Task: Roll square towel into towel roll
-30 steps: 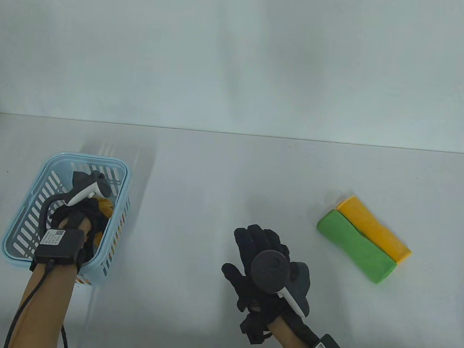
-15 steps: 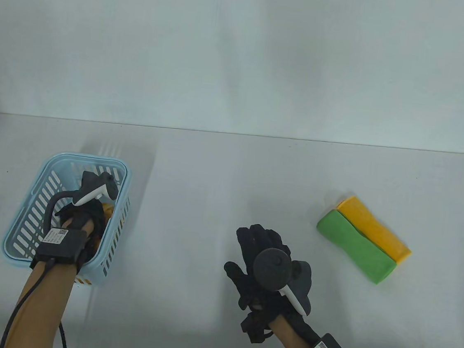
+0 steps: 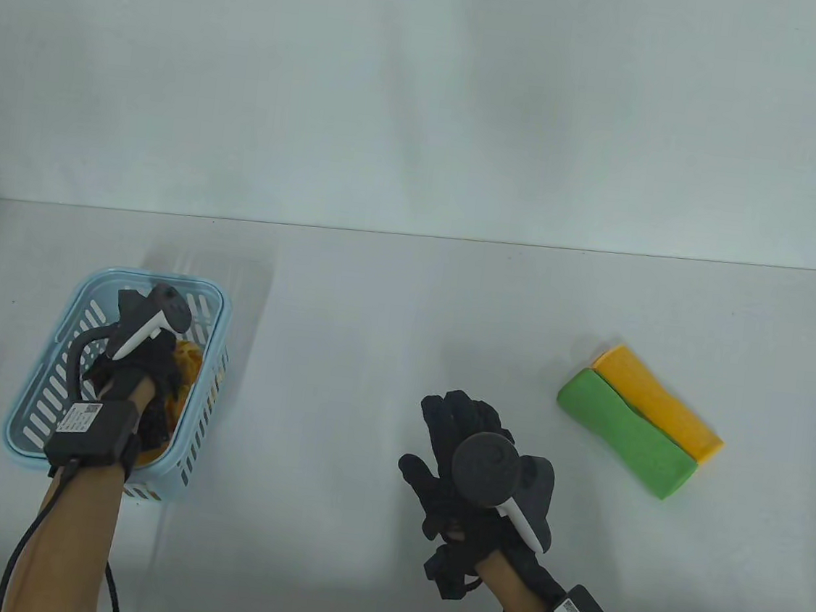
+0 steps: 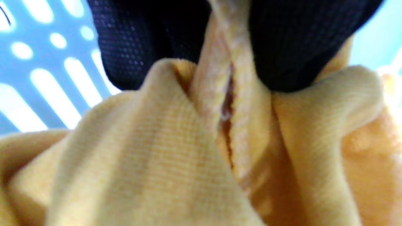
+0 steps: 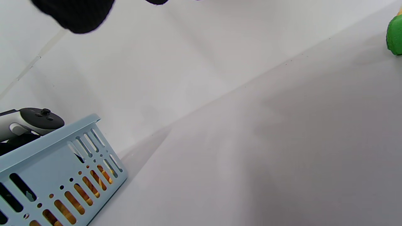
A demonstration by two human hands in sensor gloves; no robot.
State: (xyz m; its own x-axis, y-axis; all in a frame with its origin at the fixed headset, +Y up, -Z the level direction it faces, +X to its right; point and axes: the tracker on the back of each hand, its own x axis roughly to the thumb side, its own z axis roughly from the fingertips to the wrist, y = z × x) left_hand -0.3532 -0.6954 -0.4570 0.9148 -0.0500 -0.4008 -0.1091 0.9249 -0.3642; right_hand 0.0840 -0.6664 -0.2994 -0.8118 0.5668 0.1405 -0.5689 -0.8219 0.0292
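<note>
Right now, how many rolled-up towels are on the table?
2: a green roll and a yellow roll lie touching, side by side, on the table's right. The left hand pinches an unrolled orange towel in the basket.

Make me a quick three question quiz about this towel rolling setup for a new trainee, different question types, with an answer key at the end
1. True or false: the left hand is inside the blue basket, its fingertips pinching a fold of the orange towel.
2. Multiple choice: which finished rolls lie on the table, to the right of the right hand?
A. One green roll alone
B. A green towel roll and a yellow towel roll, side by side and touching
C. Two blue rolls, apart
3. Fill in: the right hand's fingers are straight and hold ____.

Key: 1 true; 2 B; 3 nothing.
</note>
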